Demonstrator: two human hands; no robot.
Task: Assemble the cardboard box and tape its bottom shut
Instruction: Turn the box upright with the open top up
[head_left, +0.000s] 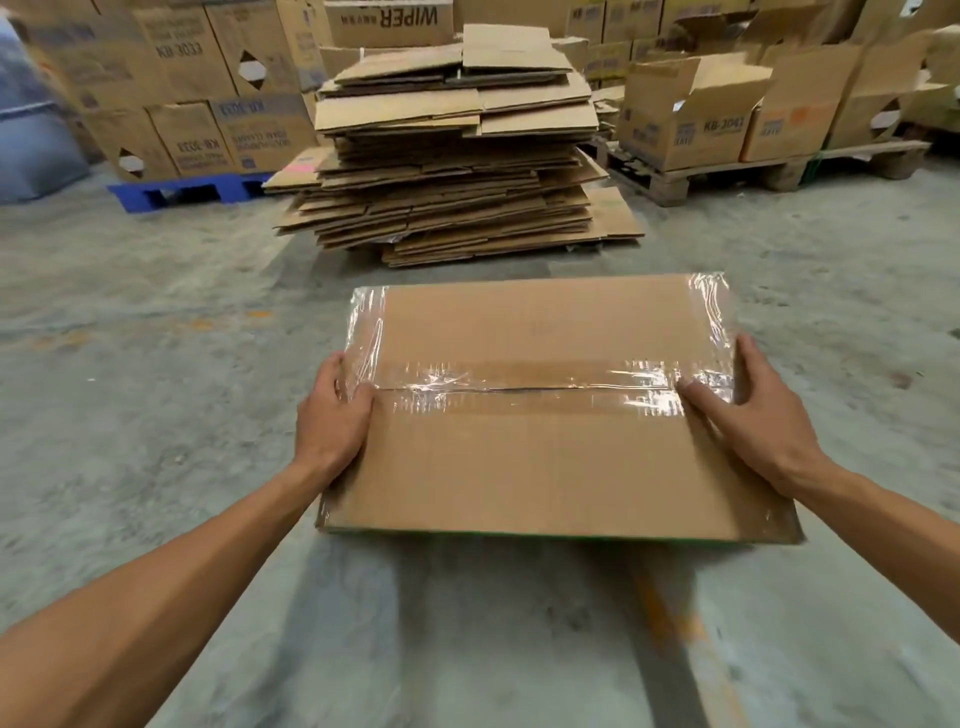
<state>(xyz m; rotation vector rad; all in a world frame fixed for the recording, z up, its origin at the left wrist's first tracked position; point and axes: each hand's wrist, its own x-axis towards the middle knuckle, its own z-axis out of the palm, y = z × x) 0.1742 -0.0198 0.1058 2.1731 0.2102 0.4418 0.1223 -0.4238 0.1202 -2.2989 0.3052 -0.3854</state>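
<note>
A brown cardboard box (540, 467) is in front of me with its two bottom flaps closed and facing up. Clear tape (519, 382) runs along the middle seam, and more clear tape wraps the far left and far right corners. My left hand (335, 415) grips the left edge at the seam, thumb on top. My right hand (748, 410) grips the right edge, thumb pressing on the end of the tape. The sides of the box below the flaps are hidden.
A tall stack of flattened cardboard (452, 156) lies on the concrete floor (156, 338) straight ahead. Printed cartons stand on a blue pallet (182, 192) at the back left. Open cartons sit on a wooden pallet (753, 171) at the back right.
</note>
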